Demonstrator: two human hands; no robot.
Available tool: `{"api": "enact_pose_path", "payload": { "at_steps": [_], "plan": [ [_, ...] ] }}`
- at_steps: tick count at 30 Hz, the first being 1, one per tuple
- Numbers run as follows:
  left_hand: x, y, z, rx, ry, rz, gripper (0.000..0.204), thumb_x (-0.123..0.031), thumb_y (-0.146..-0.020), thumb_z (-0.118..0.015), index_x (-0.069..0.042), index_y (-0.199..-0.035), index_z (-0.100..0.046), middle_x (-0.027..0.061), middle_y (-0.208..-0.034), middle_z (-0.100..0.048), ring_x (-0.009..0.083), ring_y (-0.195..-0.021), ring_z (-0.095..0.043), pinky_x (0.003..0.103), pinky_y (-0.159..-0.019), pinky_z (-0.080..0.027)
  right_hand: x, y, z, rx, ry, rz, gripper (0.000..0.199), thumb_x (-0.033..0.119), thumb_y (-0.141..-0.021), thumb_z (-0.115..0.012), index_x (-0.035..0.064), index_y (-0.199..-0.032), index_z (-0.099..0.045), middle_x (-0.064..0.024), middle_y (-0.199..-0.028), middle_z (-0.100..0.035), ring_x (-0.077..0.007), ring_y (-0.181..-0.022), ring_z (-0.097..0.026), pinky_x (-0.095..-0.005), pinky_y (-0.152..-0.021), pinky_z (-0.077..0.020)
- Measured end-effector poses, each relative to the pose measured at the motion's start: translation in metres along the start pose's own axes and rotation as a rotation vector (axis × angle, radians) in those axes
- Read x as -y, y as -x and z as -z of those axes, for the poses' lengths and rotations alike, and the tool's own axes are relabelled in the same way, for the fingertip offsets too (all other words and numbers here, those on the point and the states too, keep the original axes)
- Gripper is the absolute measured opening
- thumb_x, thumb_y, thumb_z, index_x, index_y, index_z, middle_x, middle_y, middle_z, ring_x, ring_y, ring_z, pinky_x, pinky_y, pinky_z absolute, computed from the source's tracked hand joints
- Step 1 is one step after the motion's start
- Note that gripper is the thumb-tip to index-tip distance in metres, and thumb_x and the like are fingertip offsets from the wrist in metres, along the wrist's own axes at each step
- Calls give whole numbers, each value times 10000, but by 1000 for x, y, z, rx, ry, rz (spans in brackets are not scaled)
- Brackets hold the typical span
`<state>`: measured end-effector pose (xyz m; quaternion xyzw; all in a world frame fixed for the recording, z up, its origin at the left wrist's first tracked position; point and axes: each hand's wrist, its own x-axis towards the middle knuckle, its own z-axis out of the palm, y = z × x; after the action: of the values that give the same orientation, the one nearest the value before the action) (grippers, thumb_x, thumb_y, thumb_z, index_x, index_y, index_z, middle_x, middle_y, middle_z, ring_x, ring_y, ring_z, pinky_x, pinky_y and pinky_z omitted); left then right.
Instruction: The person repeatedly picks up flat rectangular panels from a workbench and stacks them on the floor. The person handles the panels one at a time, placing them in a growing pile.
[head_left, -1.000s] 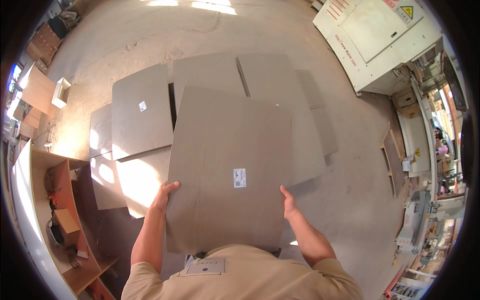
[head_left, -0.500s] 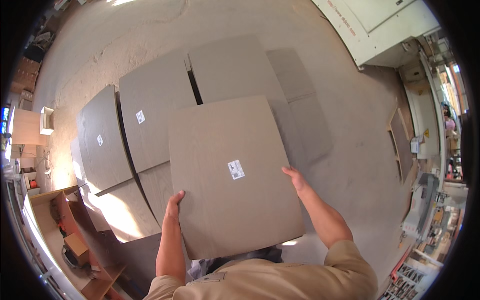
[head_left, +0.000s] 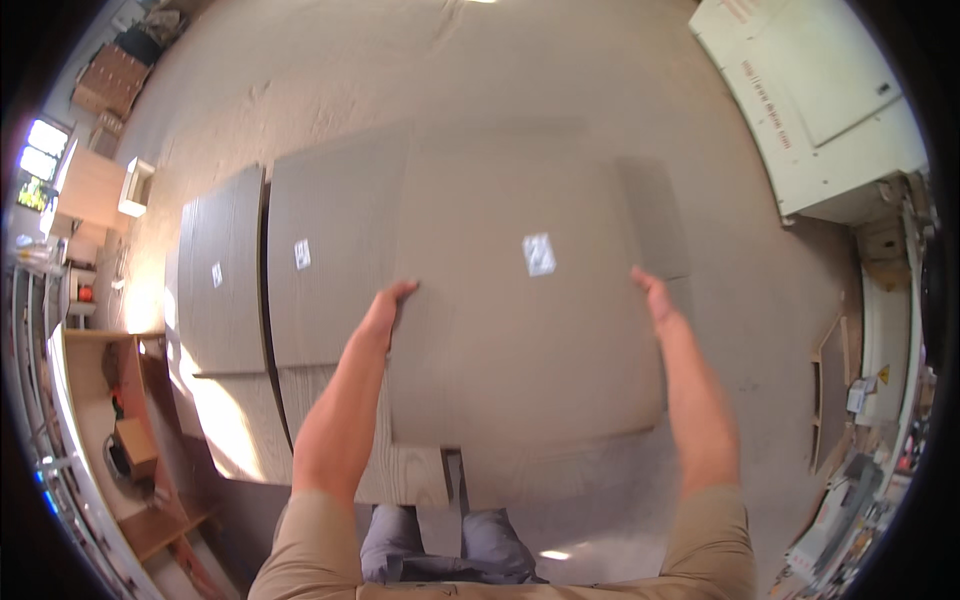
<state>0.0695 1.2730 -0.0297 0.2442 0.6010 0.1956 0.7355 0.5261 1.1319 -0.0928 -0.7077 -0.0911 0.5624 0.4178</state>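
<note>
A flat grey-brown wood panel (head_left: 520,350) with a white label (head_left: 539,255) spans the space between my arms, over other panels on the right side of the stacks. My left hand (head_left: 388,305) grips its left edge, thumb on the face. On the right edge, my right hand (head_left: 657,298) does the same, its fingers mostly hidden beneath. Left of the held panel lies a labelled grey panel (head_left: 325,315), and farther left another labelled panel (head_left: 222,325). Bare wood-grain panels (head_left: 405,472) show along the near side.
A pale machine cabinet (head_left: 800,110) stands at the far right. At the near left is an open wooden shelf unit (head_left: 145,440) with tools and a small box inside. Concrete floor (head_left: 500,60) stretches beyond the panels. A framed board (head_left: 832,395) leans by the machine.
Both hands have carried the panel away from my body, forward and slightly right, over the right-hand stack. My arms are stretched out farther, and the view has shifted.
</note>
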Motion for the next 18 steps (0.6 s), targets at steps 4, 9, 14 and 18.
{"api": "enact_pose_path", "payload": {
  "at_steps": [4,9,14,18],
  "plan": [
    [27,-49,-17,-16,-197,-171,573,-393,-933,-609,44,-1288,-508,166,-1244,-603,264,-1148,-573,376,-1005,-431,15,-57,2,87,57,-96,714,559,-918,-553,43,-1403,-469,-152,-1416,-489,-302,-1313,-429,-435,-1082,-364],
    [87,-74,-20,-11,-214,-304,819,-394,-975,-586,80,-1506,-181,195,-1439,-451,261,-1295,-472,367,-1069,-388,16,-81,2,28,160,32,864,640,-908,-538,38,-1497,-344,-144,-1544,-349,-291,-1411,-340,-435,-1132,-303],
    [78,-73,-20,-62,-102,-218,832,-369,-963,-610,57,-1522,-165,213,-1410,-485,259,-1259,-510,342,-1046,-410,21,-79,2,-1,131,89,821,629,-926,-525,30,-1470,-384,-129,-1497,-416,-264,-1369,-392,-415,-1094,-361],
    [75,-66,-24,-2,10,-205,873,-374,-958,-615,33,-1536,-102,210,-1435,-452,266,-1282,-484,364,-1048,-415,19,-79,0,-27,308,158,873,654,-922,-504,25,-1501,-325,-132,-1545,-349,-279,-1415,-326,-424,-1130,-307]
  ]
}}
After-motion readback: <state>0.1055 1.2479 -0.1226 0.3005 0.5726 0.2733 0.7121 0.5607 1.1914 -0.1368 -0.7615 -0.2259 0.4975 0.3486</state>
